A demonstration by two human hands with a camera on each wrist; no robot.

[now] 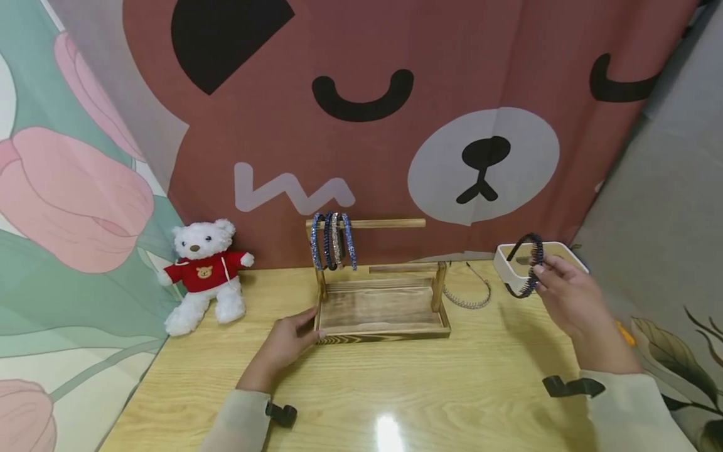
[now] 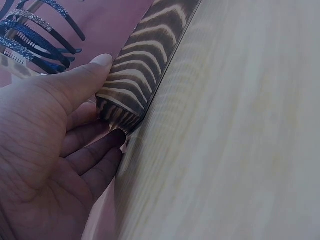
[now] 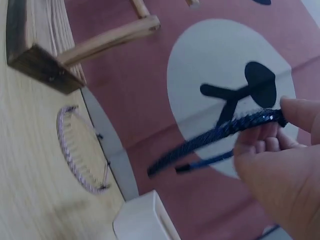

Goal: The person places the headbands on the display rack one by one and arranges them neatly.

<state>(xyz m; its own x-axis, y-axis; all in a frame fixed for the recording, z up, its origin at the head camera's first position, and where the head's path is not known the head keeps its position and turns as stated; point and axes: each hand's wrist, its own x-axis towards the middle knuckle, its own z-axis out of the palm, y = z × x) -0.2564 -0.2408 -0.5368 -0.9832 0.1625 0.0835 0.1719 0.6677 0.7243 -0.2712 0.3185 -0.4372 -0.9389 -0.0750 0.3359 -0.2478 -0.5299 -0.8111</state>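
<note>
the right hand (image 1: pixel 573 298) is pinching a dark blue headband (image 3: pixel 215 134) between its thumb and fingers, up in the air, with the white box (image 1: pixel 506 270) just beyond this hand and a thinner headband (image 1: pixel 467 306) on the worktop (image 1: pixel 395 383) to its left. the left hand (image 1: pixel 288 342) is pinching the near left corner of the wooden rack (image 1: pixel 390 337), and several glittering headbands (image 1: pixel 349 242) hang from the upper bar, beyond this hand and higher than it.

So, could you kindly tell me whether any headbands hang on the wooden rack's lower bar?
No, the lower bar is bare; the glittery headbands hang from the upper bar.
</note>
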